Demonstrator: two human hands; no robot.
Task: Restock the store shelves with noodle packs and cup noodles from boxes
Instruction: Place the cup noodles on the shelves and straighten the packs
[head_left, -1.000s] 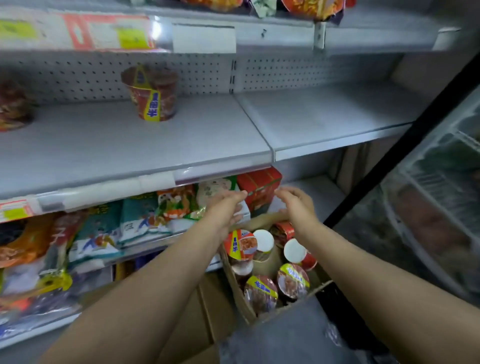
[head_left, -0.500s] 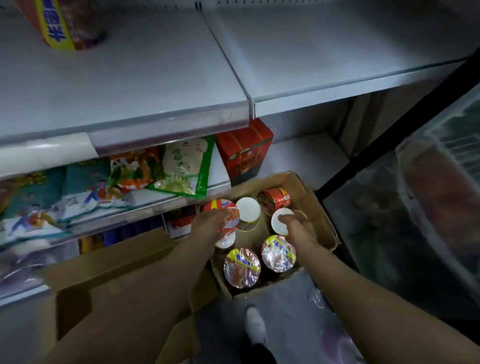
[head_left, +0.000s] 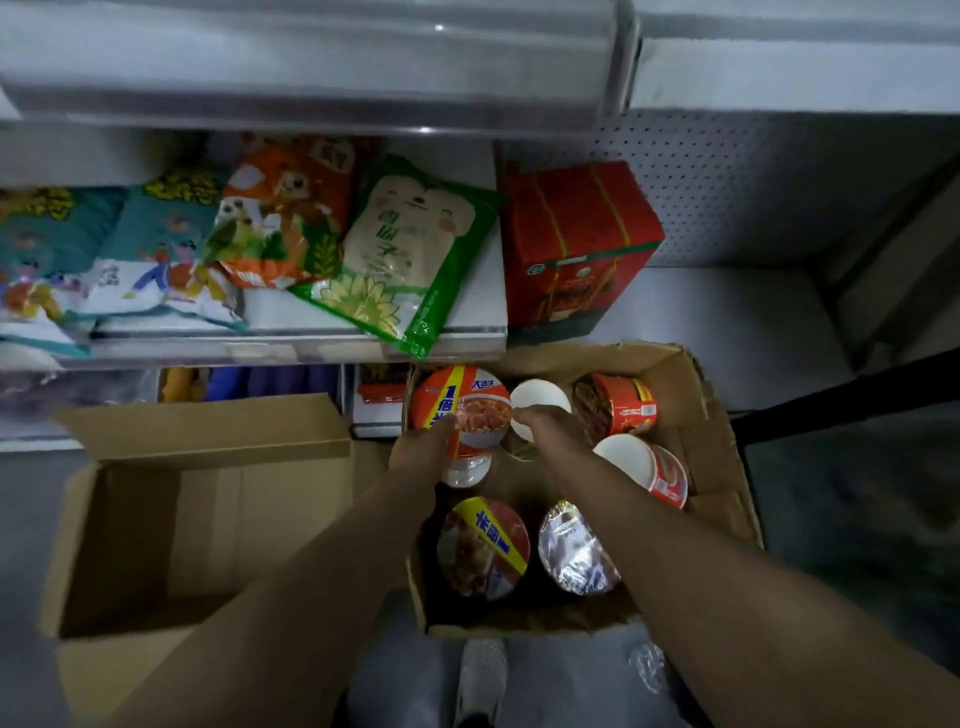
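Note:
An open cardboard box (head_left: 719, 457) on the floor holds several cup noodles. My left hand (head_left: 418, 460) grips the side of an orange-lidded cup (head_left: 470, 402) at the box's back left, with the thumb on its lid. My right hand (head_left: 553, 434) curls its fingers over an upturned cup with a white bottom (head_left: 540, 397) in the middle back. A red cup (head_left: 618, 402) lies on its side at the back right. Another white-bottomed cup (head_left: 649, 467) lies beside my right wrist. Two foil-lidded cups (head_left: 485, 545) (head_left: 574, 553) stand at the front.
A second cardboard box (head_left: 182, 519) stands open on the left. The low shelf (head_left: 467, 325) carries snack bags, among them a green one (head_left: 410, 254), and a red carton (head_left: 576, 239) stands beside it. A dark glass door (head_left: 857, 493) is on the right. My shoe (head_left: 483, 675) is below.
The view has tipped down from the shelves to the box. Both hands have gone down into the box and closed on two cups at its back.

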